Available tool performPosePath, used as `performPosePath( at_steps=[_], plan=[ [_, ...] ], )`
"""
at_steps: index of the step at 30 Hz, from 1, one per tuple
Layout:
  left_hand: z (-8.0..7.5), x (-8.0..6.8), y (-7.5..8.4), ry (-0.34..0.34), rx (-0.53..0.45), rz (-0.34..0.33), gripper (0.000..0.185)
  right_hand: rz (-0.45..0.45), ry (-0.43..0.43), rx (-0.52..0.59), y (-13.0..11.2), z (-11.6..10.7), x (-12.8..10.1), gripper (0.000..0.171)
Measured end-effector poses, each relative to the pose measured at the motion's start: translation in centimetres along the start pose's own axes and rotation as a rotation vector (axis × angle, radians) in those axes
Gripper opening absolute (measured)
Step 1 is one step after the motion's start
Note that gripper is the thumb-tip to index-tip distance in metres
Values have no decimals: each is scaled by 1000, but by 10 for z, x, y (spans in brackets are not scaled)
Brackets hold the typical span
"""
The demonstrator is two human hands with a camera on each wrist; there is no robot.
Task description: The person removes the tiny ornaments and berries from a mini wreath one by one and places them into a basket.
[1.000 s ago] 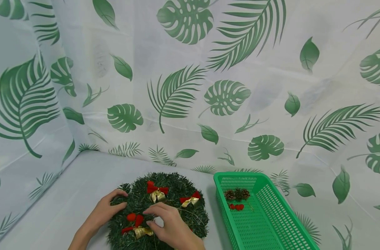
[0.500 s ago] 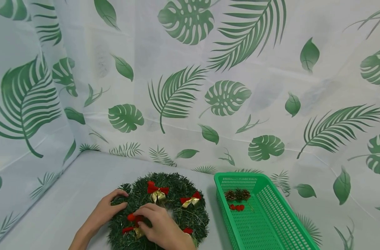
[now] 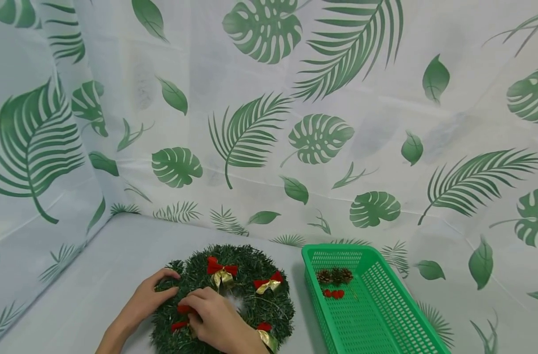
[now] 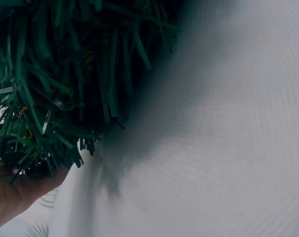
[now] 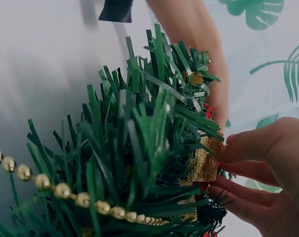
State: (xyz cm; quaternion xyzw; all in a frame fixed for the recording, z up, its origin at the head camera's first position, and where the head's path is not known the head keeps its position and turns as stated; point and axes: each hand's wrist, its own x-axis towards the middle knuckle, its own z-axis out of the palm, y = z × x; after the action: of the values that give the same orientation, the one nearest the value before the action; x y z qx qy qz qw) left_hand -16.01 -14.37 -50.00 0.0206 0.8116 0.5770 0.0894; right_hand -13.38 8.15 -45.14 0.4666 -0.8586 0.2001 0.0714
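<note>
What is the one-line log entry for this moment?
left hand: holds wreath edge | right hand: pinches red-gold bow | basket: pinecones

Pale grey counter [image 3: 118,265] covered in plain cloth. Green wreath [image 3: 251,268] lies flat on it near front edge. Green plastic basket [image 3: 375,314] sits just right of the wreath, apart from it, running toward the front right.

White cloth [image 3: 260,73] printed with green palm and monstera leaves hung behind and to my left, draping down over the pale tabletop [image 3: 96,275] under soft, even light.
</note>
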Motion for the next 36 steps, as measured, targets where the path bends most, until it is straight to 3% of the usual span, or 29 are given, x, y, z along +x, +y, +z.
performPosePath(
  at_steps=[14, 22, 36],
  plan=[
    [1, 0, -2, -9, 0, -7, 38, -25, 20, -87, -1, 5, 3, 21],
    [0, 1, 0, -4, 10, -10, 38, 15, -3, -134, -2, 4, 3, 21],
    [0, 1, 2, 3, 8, 4, 37, -6, 30, -97, 2, 4, -2, 22]
  ],
)
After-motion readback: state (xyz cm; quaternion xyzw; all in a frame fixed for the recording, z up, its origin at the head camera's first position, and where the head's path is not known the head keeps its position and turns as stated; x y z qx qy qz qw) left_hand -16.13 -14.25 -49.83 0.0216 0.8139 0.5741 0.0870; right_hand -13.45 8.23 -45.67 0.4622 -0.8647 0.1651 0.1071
